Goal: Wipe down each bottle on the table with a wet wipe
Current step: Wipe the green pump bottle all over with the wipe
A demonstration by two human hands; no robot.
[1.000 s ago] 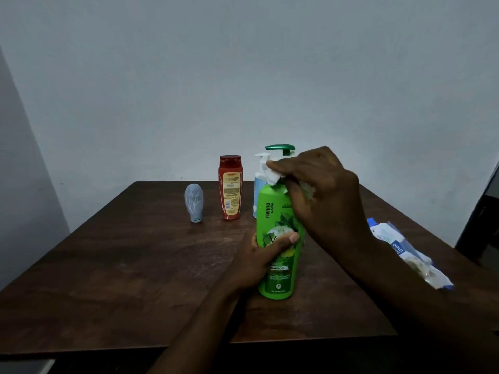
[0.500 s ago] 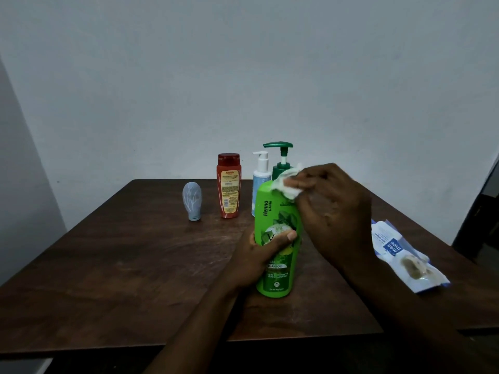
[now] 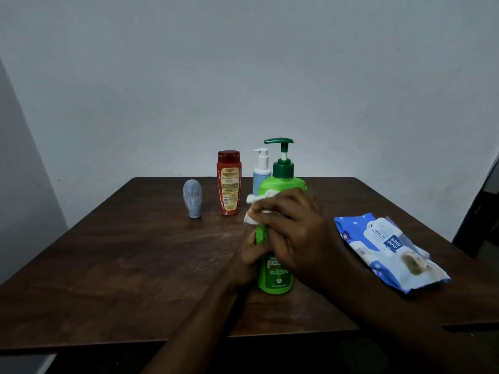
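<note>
A bright green pump bottle (image 3: 280,184) stands upright near the table's front middle. My left hand (image 3: 247,259) grips its lower body from the left, mostly hidden behind my right hand. My right hand (image 3: 294,233) presses a crumpled white wet wipe (image 3: 255,211) against the front of the bottle's middle. Behind stand a red bottle (image 3: 228,183), a white and blue pump bottle (image 3: 260,168) partly hidden by the green one, and a small grey bottle (image 3: 192,198) resting on its cap.
A blue and white pack of wet wipes (image 3: 388,249) lies flat on the right side of the dark wooden table (image 3: 121,265). A grey wall rises right behind the table. A dark object stands at the far right edge.
My right hand with the wipe has slid down from the green bottle's pump and shoulder to its middle, uncovering the pump head. My left hand keeps holding the bottle.
</note>
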